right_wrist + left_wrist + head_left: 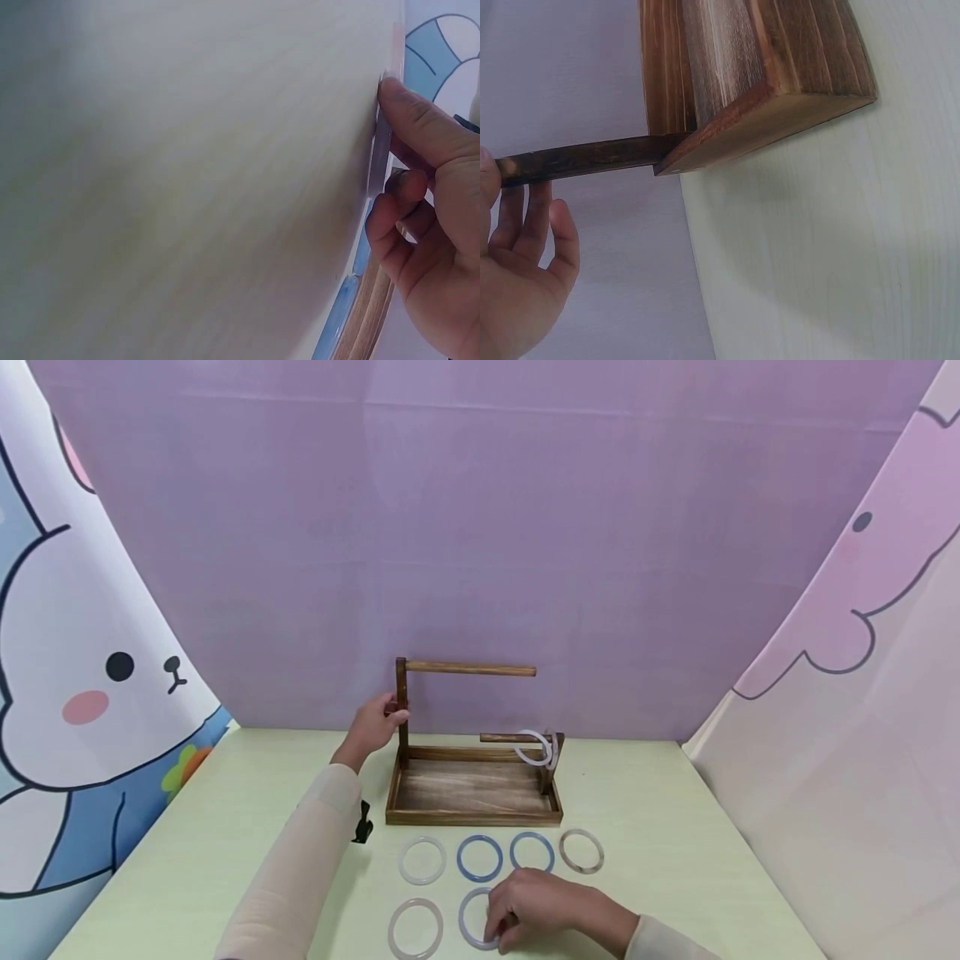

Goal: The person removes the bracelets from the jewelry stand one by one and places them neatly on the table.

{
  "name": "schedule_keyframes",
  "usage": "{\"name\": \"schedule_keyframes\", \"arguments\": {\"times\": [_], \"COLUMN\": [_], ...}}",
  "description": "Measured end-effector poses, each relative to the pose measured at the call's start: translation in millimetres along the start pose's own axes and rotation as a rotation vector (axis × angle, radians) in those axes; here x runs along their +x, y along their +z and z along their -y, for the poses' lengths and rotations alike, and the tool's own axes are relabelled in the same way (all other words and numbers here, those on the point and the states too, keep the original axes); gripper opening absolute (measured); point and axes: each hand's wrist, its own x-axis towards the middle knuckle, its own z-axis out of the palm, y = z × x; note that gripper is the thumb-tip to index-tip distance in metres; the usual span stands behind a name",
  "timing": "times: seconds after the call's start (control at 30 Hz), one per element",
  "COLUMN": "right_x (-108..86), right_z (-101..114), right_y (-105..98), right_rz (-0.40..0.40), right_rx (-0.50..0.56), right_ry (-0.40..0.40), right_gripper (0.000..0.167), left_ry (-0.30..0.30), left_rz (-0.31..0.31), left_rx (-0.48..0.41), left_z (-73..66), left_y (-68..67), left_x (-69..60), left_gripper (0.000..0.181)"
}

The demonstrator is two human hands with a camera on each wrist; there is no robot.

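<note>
Lilac bangle (461,918) lay flat on the counter (637,827), toward the near edge and about midway between the left and right edges, its right side partly covered by the right hand (536,906). The fingers there were curled and appeared to pinch its rim against the thumb; the right wrist view showed the thumb tip on the band, seen edge-on, with other fingers bunched just beside it. Most of the ring sat to the left of the fingers, probably because a hold on the rim alone left the hole free.

It was 1 of 6 loose bangles set in 2 rows, among them a dark blue bangle (460,858) and a mottled bangle (582,870) in the farther row. The spacing likely let each be taken without disturbing its neighbours.

Near the counter's back edge stood a wooden rack (472,818). The left hand (375,725) held its taller post (402,681), thumb in front and fingers reaching behind, presumably to steady it. At least 2 pale bangles (534,764) hung on the shorter bar (497,738), close to its post, which seemingly kept the bar's free end accessible.
</note>
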Motion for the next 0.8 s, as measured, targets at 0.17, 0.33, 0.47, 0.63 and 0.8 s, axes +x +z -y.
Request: {"name": "schedule_keyframes", "arguments": {"times": [0.17,0.33,0.47,0.63,0.8], "right_x": [0.3,0.4,0.5,0.4,0.1], "right_z": [-0.5,-0.6,0.4,1.7,0.0], "right_y": [0.2,0.3,0.6,0.1,-2.7], "right_rz": [0.007,0.008,0.019,0.027,-0.006], "right_rx": [-0.003,-0.001,-0.005,-0.005,-0.033], "right_ry": [0.001,-0.001,0.006,0.024,0.028], "right_gripper": [0.012,0.012,0.013,0.015,0.014], "left_ry": [-0.004,-0.011,-0.008,-0.008,-0.007], "left_rz": [0.005,0.004,0.003,0.006,-0.002], "left_rx": [0.002,-0.008,-0.010,-0.008,-0.019], "left_z": [-0.5,0.0,-0.2,-0.1,-0.3], "left_y": [-0.3,0.3,0.2,0.4,0.3], "left_x": [-0.2,0.0,-1.3,-1.9,-2.1], "left_gripper": [0.037,0.037,0.038,0.041,0.038]}}
